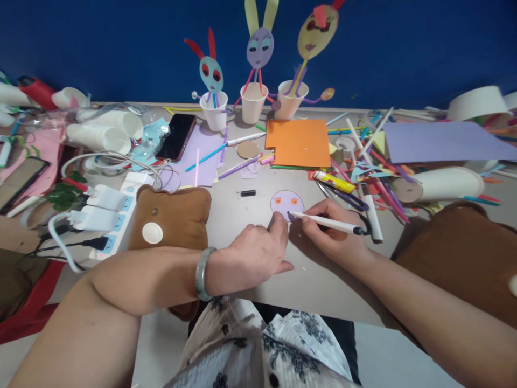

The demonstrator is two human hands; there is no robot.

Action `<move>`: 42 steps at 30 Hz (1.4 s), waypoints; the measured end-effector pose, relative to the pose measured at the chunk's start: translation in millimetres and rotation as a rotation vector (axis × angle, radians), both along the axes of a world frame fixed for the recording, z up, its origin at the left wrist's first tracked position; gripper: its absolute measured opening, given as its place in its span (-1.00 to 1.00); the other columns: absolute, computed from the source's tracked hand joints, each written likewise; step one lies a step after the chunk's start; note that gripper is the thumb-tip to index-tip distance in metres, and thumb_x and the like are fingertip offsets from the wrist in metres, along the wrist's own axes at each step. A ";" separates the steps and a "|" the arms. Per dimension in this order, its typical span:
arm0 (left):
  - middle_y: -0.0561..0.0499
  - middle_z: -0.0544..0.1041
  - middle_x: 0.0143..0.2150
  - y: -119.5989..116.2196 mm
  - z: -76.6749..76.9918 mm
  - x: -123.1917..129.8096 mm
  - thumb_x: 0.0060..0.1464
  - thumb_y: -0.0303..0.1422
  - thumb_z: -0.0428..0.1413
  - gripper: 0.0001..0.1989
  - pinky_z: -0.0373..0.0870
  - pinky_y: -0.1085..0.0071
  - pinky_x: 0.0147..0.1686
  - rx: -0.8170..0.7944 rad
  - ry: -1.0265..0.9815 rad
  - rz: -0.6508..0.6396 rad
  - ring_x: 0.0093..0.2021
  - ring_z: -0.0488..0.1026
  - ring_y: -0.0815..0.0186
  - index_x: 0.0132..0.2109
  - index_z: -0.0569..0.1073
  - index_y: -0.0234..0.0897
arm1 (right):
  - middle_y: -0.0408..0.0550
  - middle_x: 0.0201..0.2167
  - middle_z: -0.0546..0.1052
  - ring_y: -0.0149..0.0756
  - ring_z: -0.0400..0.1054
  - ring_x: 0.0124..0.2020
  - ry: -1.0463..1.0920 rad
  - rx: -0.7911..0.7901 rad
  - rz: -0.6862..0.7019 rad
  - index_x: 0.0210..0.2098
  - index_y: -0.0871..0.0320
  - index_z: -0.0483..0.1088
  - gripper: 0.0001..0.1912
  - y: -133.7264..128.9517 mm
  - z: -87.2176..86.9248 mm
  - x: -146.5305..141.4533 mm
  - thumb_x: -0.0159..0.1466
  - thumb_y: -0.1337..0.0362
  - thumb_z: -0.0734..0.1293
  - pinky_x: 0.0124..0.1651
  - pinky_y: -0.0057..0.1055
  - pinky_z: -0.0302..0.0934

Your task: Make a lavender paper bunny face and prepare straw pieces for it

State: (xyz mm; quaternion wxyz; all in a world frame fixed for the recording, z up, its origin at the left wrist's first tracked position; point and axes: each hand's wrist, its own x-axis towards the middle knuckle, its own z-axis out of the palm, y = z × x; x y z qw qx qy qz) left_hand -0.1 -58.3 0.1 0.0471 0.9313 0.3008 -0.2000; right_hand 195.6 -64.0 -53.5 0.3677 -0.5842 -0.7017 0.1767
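A round purple paper face (287, 202) with orange eyes and drawn lashes lies flat on the table before me. My right hand (337, 229) is closed around a white marker (333, 223), its tip touching the lower part of the face. At the paper's lower left edge, my left hand (256, 248) presses with its fingertips, thumb held apart; some fingers are hidden. A small black marker cap (247, 193) lies left of the face.
Three paper-faced figures stand in white paper cups (215, 114) at the back. Orange paper (301, 143), a yellow glue stick (334, 182) and scissors (347, 196) lie beyond my hands. At left are a phone (177, 136), a power strip (126, 207) and a brown cushion (173, 213).
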 end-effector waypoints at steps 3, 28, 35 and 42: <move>-0.63 0.16 0.40 -0.6 -1.6 -0.5 0.34 0.05 -0.03 -0.15 0.39 0.37 -0.35 0.020 -0.005 0.000 -0.25 0.61 0.21 0.44 0.11 -0.63 | -0.15 -0.56 0.54 -0.30 0.40 -0.59 -0.004 0.000 -0.004 -0.43 0.04 0.36 -0.87 0.4 -0.1 0.1 0.23 0.25 0.38 -0.52 -0.34 0.22; -0.61 0.14 0.42 -2.5 -9.1 0.2 0.31 0.08 -0.03 -0.13 0.46 0.37 -0.31 0.046 -0.012 0.011 -0.24 0.61 0.21 0.44 0.11 -0.60 | -0.16 -0.57 0.53 -0.30 0.39 -0.60 0.014 -0.013 0.007 -0.42 0.05 0.36 -0.88 0.0 4.0 -2.4 0.23 0.24 0.37 -0.50 -0.35 0.23; -0.63 0.19 0.38 -3.9 -10.7 -1.8 0.31 0.08 -0.02 -0.14 0.43 0.38 -0.34 0.077 -0.047 0.008 -0.27 0.60 0.24 0.43 0.13 -0.60 | -0.18 -0.60 0.51 -0.33 0.34 -0.65 0.020 -0.016 0.005 -0.42 0.04 0.35 -0.87 0.4 4.7 -3.5 0.23 0.21 0.37 -0.56 -0.37 0.19; -0.62 0.22 0.37 -4.6 -14.4 -4.3 0.31 0.09 -0.03 -0.13 0.41 0.37 -0.37 0.114 -0.077 -0.020 -0.29 0.60 0.22 0.42 0.16 -0.63 | -0.15 -0.56 0.54 -0.28 0.41 -0.61 0.028 0.018 0.012 -0.38 0.04 0.37 -0.88 -2.1 5.6 -2.2 0.26 0.21 0.37 -0.52 -0.35 0.25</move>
